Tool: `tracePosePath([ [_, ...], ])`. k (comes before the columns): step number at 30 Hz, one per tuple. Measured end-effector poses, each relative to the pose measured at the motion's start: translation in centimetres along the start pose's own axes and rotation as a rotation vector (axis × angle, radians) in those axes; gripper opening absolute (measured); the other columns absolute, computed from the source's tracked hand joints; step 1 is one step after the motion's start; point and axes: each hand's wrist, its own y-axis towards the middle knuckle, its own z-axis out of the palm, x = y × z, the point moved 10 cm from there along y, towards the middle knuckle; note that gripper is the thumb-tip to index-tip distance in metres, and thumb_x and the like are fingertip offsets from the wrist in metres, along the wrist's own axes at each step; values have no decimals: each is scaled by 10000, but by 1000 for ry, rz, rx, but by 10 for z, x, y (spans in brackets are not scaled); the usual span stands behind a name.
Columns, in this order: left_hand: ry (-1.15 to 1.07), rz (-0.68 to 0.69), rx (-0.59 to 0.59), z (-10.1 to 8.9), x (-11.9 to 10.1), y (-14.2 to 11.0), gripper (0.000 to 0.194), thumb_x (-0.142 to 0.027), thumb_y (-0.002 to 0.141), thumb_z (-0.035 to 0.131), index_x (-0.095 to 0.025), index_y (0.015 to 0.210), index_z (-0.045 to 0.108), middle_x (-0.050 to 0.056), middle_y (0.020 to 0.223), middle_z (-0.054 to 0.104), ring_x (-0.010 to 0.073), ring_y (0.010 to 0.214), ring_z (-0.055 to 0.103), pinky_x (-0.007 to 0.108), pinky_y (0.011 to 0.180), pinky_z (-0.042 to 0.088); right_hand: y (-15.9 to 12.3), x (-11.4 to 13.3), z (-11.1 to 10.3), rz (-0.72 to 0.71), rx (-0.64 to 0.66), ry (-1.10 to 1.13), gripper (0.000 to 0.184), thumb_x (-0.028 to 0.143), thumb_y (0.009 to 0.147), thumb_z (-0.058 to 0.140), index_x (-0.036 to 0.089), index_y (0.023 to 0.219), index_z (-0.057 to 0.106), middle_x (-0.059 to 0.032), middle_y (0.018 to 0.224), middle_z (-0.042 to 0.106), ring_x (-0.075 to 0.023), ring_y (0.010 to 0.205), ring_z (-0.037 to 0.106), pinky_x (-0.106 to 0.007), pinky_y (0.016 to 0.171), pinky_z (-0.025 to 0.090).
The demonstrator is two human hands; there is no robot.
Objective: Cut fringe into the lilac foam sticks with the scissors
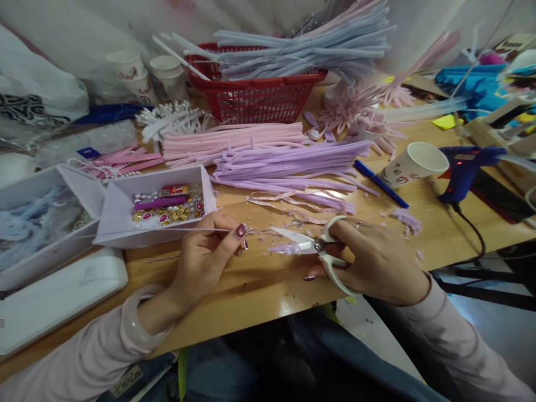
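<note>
My left hand point(205, 251) is closed in a pinch on one end of a thin, stripped pipe cleaner point(184, 229), which runs off to the left past the white box. My right hand point(368, 257) grips a pair of white-handled scissors point(318, 245) with its fingers in the loops. The blades are spread and point left toward my left fingertips. Purple fuzz point(285, 249) lies along the lower blade. Whether the blades touch the stem's tip is unclear.
Behind lie bundled purple pipe cleaners point(288, 159), pink ones point(234, 139) and a red basket point(259, 95). A box of beads point(151, 237) stands left. To the right are a blue pen point(383, 185), a paper cup point(414, 164) and a blue glue gun point(458, 173).
</note>
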Motion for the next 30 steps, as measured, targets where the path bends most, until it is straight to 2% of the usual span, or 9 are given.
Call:
tracePosePath([
  [7, 37, 67, 58, 6, -9, 0, 179, -220, 880, 627, -205, 705, 593, -29, 627, 586, 110, 621, 555, 241, 597, 451, 5, 11, -3, -64, -47, 1, 256, 420, 865, 558, 194, 768, 486, 0, 610, 539, -145, 547, 522, -270, 515, 321],
  [14, 45, 49, 84, 9, -8, -1, 140, -219, 875, 631, -210, 739, 601, -27, 646, 601, 117, 620, 574, 249, 593, 464, 6, 12, 1, -79, -2, 74, 237, 403, 851, 565, 196, 769, 485, 0, 618, 554, -136, 542, 516, -259, 512, 339],
  [17, 55, 50, 85, 8, -7, -2, 121, -205, 872, 630, -212, 753, 612, -30, 654, 608, 114, 621, 577, 242, 588, 467, 6, 11, 0, -65, -10, 72, 250, 417, 850, 569, 198, 766, 483, 2, 613, 549, -133, 535, 509, -257, 504, 335],
  [21, 54, 45, 86, 8, -7, -2, 117, -194, 873, 626, -216, 758, 618, -36, 656, 608, 107, 612, 572, 230, 580, 469, 7, 13, -4, -79, -43, 73, 187, 349, 865, 541, 202, 768, 481, 12, 590, 538, -124, 519, 500, -251, 493, 319],
  [30, 60, 43, 86, 8, -8, -2, 142, -214, 879, 635, -210, 739, 616, -34, 657, 606, 93, 609, 563, 208, 570, 463, 6, 11, -4, -61, -34, 55, 228, 373, 866, 556, 219, 730, 459, 11, 572, 551, -123, 511, 497, -244, 492, 306],
])
